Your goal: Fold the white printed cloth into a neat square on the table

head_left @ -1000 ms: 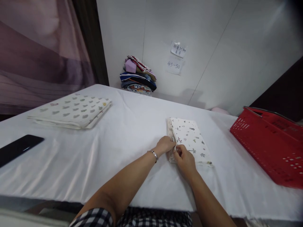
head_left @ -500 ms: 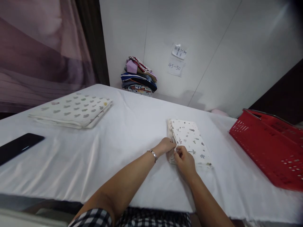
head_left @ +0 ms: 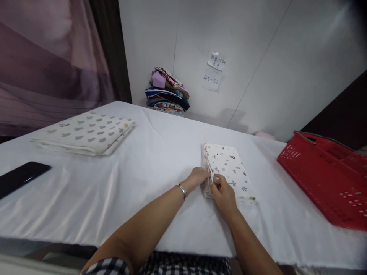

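A folded white cloth point(head_left: 226, 162) printed with small grey-green plants lies on the white-covered table point(head_left: 160, 152), its layered folds facing left. My left hand point(head_left: 199, 176), with a silver bracelet at the wrist, is closed on the cloth's left folded edge. Close beside it, my right hand point(head_left: 225, 194) pinches the same edge from the near side, thumb and forefinger together. The fingertips of both hands nearly meet there. Part of the cloth's near left corner is hidden by my right hand.
Another folded cloth with a grey print point(head_left: 86, 133) lies at the left, behind a black phone point(head_left: 23, 177). A red plastic basket point(head_left: 323, 179) stands at the right. Against the wall is a pile of folded fabrics point(head_left: 168, 93); paper signs point(head_left: 212, 80) hang nearby.
My left hand has shifted very slightly left along with the pinched edge. My right hand stays almost in place, and the cloth lies where it was.
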The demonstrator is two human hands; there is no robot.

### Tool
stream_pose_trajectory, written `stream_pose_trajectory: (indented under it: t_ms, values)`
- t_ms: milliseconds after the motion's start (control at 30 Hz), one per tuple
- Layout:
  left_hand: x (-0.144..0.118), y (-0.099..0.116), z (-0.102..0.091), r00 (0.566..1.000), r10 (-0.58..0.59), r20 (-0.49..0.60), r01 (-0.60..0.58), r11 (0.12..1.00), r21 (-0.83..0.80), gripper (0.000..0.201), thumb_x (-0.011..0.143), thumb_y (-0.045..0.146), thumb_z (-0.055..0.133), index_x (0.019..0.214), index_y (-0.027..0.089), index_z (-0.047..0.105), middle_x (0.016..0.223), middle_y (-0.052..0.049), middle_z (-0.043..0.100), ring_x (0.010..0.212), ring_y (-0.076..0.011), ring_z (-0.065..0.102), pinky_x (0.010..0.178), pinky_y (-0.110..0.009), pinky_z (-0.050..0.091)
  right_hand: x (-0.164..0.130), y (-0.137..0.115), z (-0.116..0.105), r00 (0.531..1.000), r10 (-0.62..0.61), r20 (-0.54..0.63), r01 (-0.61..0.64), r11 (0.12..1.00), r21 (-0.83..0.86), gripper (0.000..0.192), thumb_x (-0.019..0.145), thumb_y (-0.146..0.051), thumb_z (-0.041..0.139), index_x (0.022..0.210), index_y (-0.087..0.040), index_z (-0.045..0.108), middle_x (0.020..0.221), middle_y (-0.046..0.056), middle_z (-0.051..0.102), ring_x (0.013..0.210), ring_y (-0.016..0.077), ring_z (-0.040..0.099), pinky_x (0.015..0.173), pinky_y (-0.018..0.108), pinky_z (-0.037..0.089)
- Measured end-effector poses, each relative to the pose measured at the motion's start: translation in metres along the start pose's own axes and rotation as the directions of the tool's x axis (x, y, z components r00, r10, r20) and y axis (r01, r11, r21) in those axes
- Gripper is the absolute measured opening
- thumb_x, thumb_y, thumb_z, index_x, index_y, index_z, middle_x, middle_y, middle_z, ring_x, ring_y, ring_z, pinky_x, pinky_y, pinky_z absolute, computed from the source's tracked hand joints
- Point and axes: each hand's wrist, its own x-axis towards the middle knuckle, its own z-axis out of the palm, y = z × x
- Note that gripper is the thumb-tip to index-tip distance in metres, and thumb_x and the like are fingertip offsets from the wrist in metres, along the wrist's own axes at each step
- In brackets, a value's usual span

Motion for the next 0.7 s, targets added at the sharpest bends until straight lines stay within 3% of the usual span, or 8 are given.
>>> stream_pose_trajectory:
  t_ms: [267, 400, 567, 700]
  values:
    - [-0.007, 0.006, 0.000, 1.000, -0.016, 0.019, 0.018, 0.994, -0.107, 0.035, 0.078, 0.039, 0.046, 0.052, 0.019, 0.036, 0.041, 0.006, 0.033, 0.039, -0.0064, 0.029, 0.041, -0.022, 0.024, 0.001, 0.000, 0.000, 0.999, -0.026, 0.044, 0.028, 0.999, -0.030, 0.036, 0.081, -0.039, 0.044, 0.111, -0.023, 0.058, 0.067, -0.003, 0.060, 0.061, 0.0144, 0.053, 0.060, 0.026, 0.038]
    - [0.002, 0.001, 0.003, 0.998, 0.010, -0.054, -0.006, 0.997, 0.071, 0.029, 0.077, 0.037, 0.050, 0.056, 0.018, 0.043, 0.044, 0.006, 0.034, 0.042, -0.0073, 0.033, 0.043, -0.021, 0.028, 0.001, 0.000, 0.000, 0.997, -0.073, 0.037, 0.074, 0.996, -0.040, 0.036, 0.082, -0.037, 0.043, 0.111, -0.024, 0.060, 0.075, 0.000, 0.063, 0.067, 0.0151, 0.055, 0.064, 0.026, 0.040]
    - [0.006, -0.002, 0.003, 0.988, 0.066, -0.138, -0.032, 0.971, 0.237, 0.020, 0.072, 0.029, 0.054, 0.057, 0.016, 0.051, 0.053, 0.001, 0.050, 0.056, -0.0118, 0.047, 0.050, -0.023, 0.033, -0.002, -0.004, 0.000, 0.991, -0.127, 0.040, 0.127, 0.992, -0.009, 0.033, 0.084, -0.038, 0.041, 0.103, -0.024, 0.064, 0.081, 0.002, 0.064, 0.076, 0.0167, 0.057, 0.070, 0.027, 0.041]
    - [0.000, -0.001, 0.001, 0.971, 0.137, -0.197, -0.024, 0.872, 0.488, 0.017, 0.075, 0.030, 0.051, 0.069, 0.016, 0.060, 0.075, -0.006, 0.063, 0.071, -0.0169, 0.056, 0.057, -0.025, 0.036, 0.000, -0.002, -0.004, 0.986, -0.138, 0.093, 0.131, 0.988, 0.077, 0.030, 0.083, -0.035, 0.041, 0.089, -0.023, 0.067, 0.078, 0.002, 0.065, 0.073, 0.0172, 0.057, 0.067, 0.027, 0.042]
